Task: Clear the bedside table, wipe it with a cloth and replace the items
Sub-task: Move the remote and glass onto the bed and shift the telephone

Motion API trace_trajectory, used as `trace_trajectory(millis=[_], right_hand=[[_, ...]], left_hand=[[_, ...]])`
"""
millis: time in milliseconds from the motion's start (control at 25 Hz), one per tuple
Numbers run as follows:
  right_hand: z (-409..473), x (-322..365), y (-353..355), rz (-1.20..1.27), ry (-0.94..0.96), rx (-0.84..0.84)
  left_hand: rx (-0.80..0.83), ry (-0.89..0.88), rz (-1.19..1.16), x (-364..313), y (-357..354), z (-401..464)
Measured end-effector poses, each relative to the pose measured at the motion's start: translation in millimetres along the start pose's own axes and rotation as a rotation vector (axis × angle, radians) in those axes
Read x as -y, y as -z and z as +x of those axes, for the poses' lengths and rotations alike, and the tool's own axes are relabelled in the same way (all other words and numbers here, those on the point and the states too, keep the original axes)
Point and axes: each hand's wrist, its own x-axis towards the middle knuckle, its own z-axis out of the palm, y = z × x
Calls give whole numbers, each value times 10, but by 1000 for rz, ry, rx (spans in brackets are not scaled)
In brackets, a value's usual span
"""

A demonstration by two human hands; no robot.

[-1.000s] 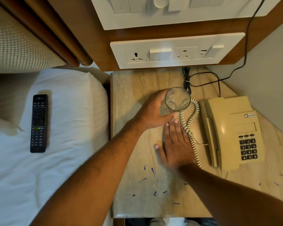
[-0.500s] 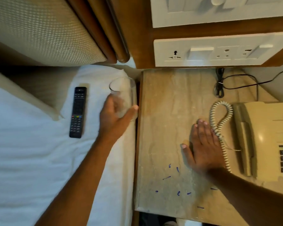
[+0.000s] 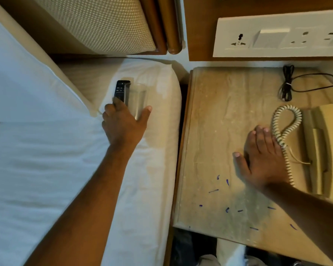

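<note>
From the head camera I see my left hand (image 3: pixel 123 125) reaching out over the white-sheeted bed (image 3: pixel 46 169), its fingers and thumb wrapped around a clear drinking glass (image 3: pixel 136 99) that sits at the sheet near the mattress edge; I cannot tell whether the base of the glass is fully resting. Just beside the glass, touching or nearly touching its left side, lies a slim black remote control (image 3: pixel 120 90), the lower part of which my knuckles hide. A white pillow (image 3: pixel 27 83) lies to the left of both, and the padded beige headboard (image 3: pixel 96 24) stands behind them. To the right of the bed is the beige marble-topped bedside table (image 3: pixel 219 121), its surface dotted with small blue marks (image 3: pixel 227 182) near the front edge. My right hand (image 3: pixel 260 160) lies flat, palm down, on the tabletop, fingers pressed together and thumb spread out to the side, gripping nothing. Its little-finger edge touches the coiled cream cord (image 3: pixel 284 131) of a cream-coloured corded telephone (image 3: pixel 327 150), which takes up the table's right side and is cut off by the frame. A bundled black cable (image 3: pixel 286 83) lies at the back of the table, below a white socket and switch panel (image 3: pixel 277 35) on the wooden wall.
</note>
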Motion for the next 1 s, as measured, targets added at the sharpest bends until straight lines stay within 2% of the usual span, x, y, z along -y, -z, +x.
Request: trace_trajectory(millis=[80,160,240,280,360,440,480,520,600,640,680,760,840,880,1000], right_hand=[[-18,7,42,20,10,-8],[-34,86,160,69,22,7],[-83,143,373,240,32,3],[-133,124,497,363,38,-47],[-250,-49,765,502,51,-281],[-311,-436,1041,445,-61,-541],[-314,-716,1147,385,-204,-591],[-306,-1063,1239,342,-393,-539],[-281,-1677,1361,362,-784,-198],[-267,-1861,1376,429,-898,-21],[-245,-1964,1358,464,-904,87],[-178,-1961,1311,463,-800,167],[-129,-1846,1271,542,-759,181],[-141,-1772,1250,673,-776,183],[-261,-1384,1285,950,-804,148]], left_hand=[[-125,-19,-3,-68,71,-177],[-264,-122,-75,-144,95,-495],[-244,-232,-196,-257,-38,-962],[-151,-235,-272,-366,-158,-1229],[137,-129,-448,-695,-444,-1708],[399,41,-574,-1141,-715,-2021],[495,95,-649,-1406,-802,-2094],[566,118,-741,-1696,-872,-2136],[639,94,-855,-2241,-969,-2109],[649,49,-833,-2478,-996,-2065],[650,-1,-798,-2680,-1011,-2026],[679,-37,-762,-2974,-1039,-1973],[734,19,-760,-3091,-1038,-1978],[745,34,-759,-3055,-990,-1984],[788,92,-895,-2637,-730,-1899]])
